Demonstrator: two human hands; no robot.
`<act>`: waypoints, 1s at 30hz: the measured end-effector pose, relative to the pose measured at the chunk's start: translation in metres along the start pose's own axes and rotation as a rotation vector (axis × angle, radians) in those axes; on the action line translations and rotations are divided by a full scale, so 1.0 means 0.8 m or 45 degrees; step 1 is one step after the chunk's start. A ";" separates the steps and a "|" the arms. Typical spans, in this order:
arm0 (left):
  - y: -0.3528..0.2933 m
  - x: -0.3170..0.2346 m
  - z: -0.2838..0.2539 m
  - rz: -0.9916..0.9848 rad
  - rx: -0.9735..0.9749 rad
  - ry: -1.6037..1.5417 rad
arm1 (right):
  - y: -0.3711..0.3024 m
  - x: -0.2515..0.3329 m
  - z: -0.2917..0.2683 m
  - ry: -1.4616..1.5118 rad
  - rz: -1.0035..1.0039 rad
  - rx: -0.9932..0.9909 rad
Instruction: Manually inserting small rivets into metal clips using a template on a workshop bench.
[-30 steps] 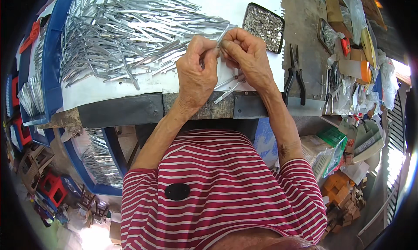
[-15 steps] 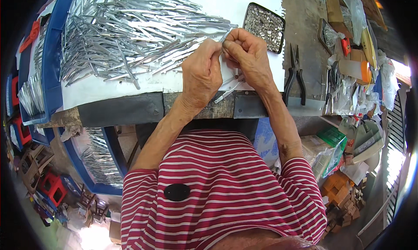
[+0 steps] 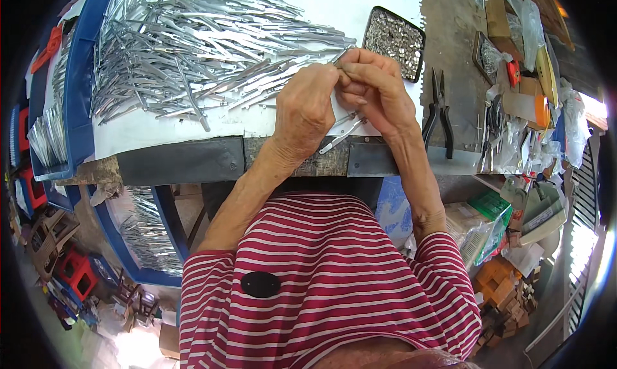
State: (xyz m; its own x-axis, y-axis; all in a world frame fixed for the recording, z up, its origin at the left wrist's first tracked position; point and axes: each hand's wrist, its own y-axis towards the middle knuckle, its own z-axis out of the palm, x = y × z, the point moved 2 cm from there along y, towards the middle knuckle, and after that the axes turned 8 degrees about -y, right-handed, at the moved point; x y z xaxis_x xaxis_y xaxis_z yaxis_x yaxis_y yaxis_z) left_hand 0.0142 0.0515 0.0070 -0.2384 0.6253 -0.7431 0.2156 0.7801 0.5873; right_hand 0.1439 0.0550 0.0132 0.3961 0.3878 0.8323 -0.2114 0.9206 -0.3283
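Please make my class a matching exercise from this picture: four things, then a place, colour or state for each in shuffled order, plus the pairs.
1. Pliers
2. Tray
3. Strips
4. Shirt

A. heaped on paper
B. red with white stripes
C. on the bench, right of the paper
D. holding small metal pieces

Pairs: 1-C, 2-D, 3-A, 4-B

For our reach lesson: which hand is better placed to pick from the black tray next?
Probably the right hand: it is beside the black tray; the left hand is farther left.
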 end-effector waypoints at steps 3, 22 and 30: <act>0.002 0.000 -0.001 0.018 0.005 0.007 | 0.001 -0.001 -0.003 0.047 0.019 0.014; 0.002 -0.002 -0.006 -0.744 0.002 -0.747 | -0.009 0.042 -0.034 -0.626 -0.616 -0.683; -0.003 -0.001 -0.004 -0.777 0.115 -0.712 | 0.000 0.043 -0.066 -1.416 -0.724 -0.901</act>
State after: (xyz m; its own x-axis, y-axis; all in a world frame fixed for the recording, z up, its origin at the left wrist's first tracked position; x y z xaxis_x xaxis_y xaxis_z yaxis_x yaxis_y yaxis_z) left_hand 0.0106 0.0488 0.0073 0.1622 -0.0281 -0.9864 0.2818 0.9593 0.0190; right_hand 0.2046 0.0707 0.0179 -0.6871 0.0337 0.7258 0.3471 0.8928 0.2871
